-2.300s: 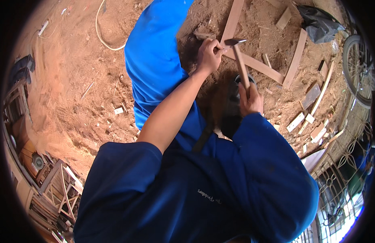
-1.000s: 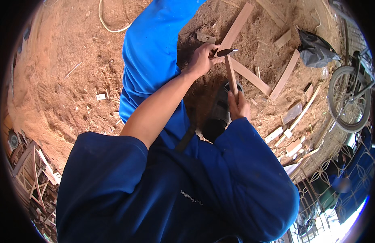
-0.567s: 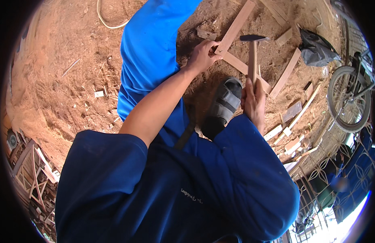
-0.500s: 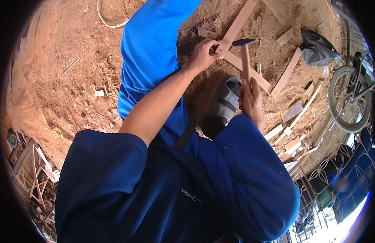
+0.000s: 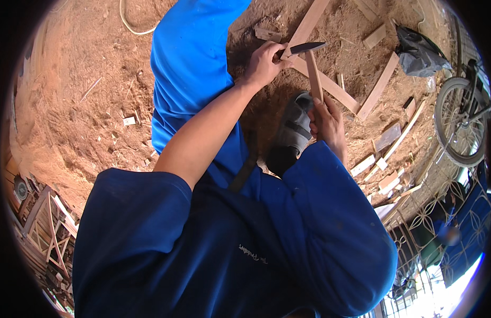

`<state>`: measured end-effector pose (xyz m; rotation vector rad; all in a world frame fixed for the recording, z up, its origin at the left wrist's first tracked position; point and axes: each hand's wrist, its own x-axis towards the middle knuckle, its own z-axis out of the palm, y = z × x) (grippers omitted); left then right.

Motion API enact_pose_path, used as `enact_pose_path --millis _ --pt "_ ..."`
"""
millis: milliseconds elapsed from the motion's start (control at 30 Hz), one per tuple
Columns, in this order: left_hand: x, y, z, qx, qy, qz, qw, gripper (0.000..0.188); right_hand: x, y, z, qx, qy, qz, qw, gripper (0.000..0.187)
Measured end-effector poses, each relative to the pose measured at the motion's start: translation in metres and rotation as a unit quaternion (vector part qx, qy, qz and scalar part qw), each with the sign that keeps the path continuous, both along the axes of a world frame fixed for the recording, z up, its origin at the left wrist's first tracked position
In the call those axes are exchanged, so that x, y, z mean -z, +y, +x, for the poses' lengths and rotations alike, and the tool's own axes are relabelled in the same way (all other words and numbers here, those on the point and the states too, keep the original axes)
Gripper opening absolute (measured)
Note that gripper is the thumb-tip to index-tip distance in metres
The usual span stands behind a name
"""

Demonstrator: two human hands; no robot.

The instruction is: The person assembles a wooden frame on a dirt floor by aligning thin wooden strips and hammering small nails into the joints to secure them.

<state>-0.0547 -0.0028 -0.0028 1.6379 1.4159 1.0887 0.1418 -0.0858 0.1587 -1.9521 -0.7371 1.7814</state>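
My right hand [image 5: 328, 124] is closed round the wooden handle of a hammer [image 5: 313, 74]. The hammer's dark head lies over or just above the corner where two flat wooden strips meet; whether it touches the wood I cannot tell. At that corner my left hand [image 5: 265, 66] grips the wooden frame [image 5: 333, 91] between thumb and fingers. One strip of it runs away from me, another slants to the right and meets a third strip at a second corner. Any nail at the gripped corner is hidden. My shoe [image 5: 294, 124] rests on the ground below the frame.
Brown dirt strewn with wood scraps surrounds me. A black plastic bag [image 5: 417, 55] lies at the right, near a bicycle wheel [image 5: 460, 122]. Offcuts [image 5: 386, 135] are scattered at the right, beside a patterned metal grille [image 5: 423, 225]. A wood pile [image 5: 49, 228] stands at far left.
The hammer has moved left, its head now over the frame's corner beside my left hand. My left hand keeps its hold on the frame.
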Motion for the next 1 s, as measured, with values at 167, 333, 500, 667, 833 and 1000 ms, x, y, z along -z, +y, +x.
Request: enact_pose_path --millis 167,333,500,667,833,1000 --pt "-0.012 -0.002 0.001 0.007 -0.003 -0.039 0.999 0.054 0.003 -0.005 0.001 0.035 0.016 0.011 0.999 0.030" --pt "-0.001 -0.002 -0.002 -0.004 0.006 0.004 1.000 0.056 0.006 0.001 0.003 0.060 0.063 -0.005 0.996 0.032" --pt "0.000 -0.002 0.002 0.000 0.004 -0.008 1.000 0.053 0.011 -0.003 0.011 0.063 0.057 -0.009 0.996 0.031" --pt "-0.002 -0.001 0.001 0.001 0.019 0.000 1.000 0.053 0.011 -0.008 0.011 0.094 0.072 0.007 0.993 0.030" --pt "0.000 0.000 0.000 0.001 0.016 0.029 0.999 0.054 0.009 -0.008 0.007 0.057 0.069 -0.032 0.995 0.030" --pt "-0.004 0.000 0.001 0.009 0.028 0.016 0.999 0.054 0.018 -0.005 0.019 0.097 0.086 0.004 0.992 0.030"
